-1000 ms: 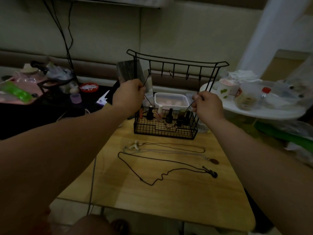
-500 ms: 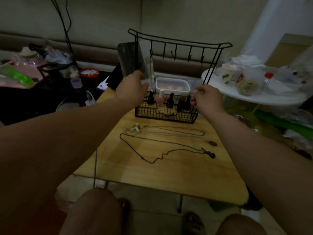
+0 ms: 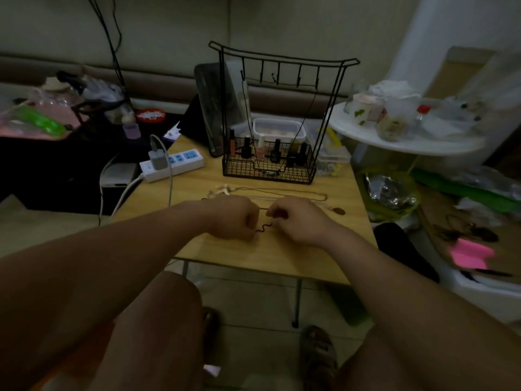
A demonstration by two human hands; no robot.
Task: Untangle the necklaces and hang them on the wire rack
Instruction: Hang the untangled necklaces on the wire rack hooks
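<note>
wooden table (image 3: 296, 258) fills the middle of the view, with the black wire rack (image 3: 296, 173) upright at its far edge. a white power strip (image 3: 172, 165) lies to the rack's left. one dark cord necklace (image 3: 267, 172) already hangs from two hooks, its loop dropping in front of the basket of nail polish bottles (image 3: 276, 150). close to the near edge, the left hand (image 3: 234, 218) and right hand (image 3: 296, 218) sit side by side with fingers curled, each pinching the wavy black cord necklace (image 3: 263, 227) that runs between them just above the tabletop. beyond the knuckles lie thin chains, one with a pale pendant (image 3: 225, 189), one with a brown oval pendant (image 3: 338, 211).
</note>
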